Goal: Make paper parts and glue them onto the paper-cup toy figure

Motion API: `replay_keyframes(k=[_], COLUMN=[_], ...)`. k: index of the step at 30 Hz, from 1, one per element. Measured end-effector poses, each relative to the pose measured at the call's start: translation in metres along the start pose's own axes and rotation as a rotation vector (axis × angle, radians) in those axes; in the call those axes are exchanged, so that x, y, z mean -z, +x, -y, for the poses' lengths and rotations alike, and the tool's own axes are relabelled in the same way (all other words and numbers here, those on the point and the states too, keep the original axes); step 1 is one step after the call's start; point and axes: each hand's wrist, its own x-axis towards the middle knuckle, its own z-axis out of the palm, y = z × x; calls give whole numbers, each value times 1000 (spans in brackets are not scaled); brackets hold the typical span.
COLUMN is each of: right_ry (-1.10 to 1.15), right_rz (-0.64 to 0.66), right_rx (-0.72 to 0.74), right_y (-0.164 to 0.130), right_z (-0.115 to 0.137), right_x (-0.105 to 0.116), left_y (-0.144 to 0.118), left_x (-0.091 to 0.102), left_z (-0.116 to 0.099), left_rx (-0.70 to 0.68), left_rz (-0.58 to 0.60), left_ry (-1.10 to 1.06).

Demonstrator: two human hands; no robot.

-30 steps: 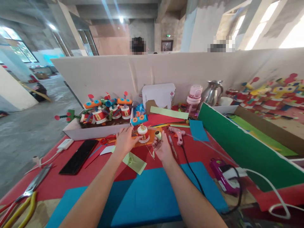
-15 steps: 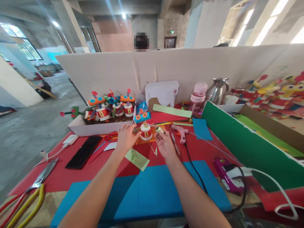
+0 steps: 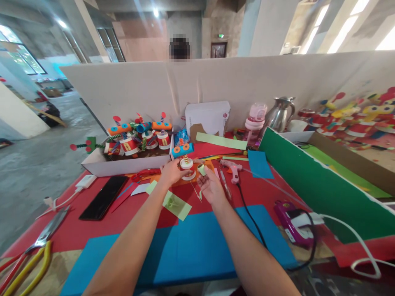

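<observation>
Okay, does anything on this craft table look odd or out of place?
One figure hangs over the left edge of the white box while the rest stand inside. Otherwise only scattered paper scraps.

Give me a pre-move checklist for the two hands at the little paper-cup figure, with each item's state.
1. Left hand steadies the cup figure: ok, fingers touch its left side.
2. Right hand has a grip on the small green paper roll: ok, pinched at the fingertips.
3. Roll joined to figure: not ok, a gap shows between them.
4. Glue on the roll: cannot tell.
5. Glue gun out of both hands: ok, lying on the red table cover right of the hands.
</observation>
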Motion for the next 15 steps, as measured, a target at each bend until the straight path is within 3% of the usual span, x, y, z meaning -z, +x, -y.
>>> replay_keyframes(k=[8,11,15], right_ry=[-34,-80,-193], right_rz=[-29,5,145], right_rx=[4,2,17], right_y=[4,3,0], right_z=[-1,-1,-3], right_x=[5,8,8], left_y=[-1,-6,-12], left_x=[1,15,41], left_z=[0,-2,9], left_rx=[-4,-35,-21], left_rz=[-17,-97,-239], left_ry=[-156,-252,-373])
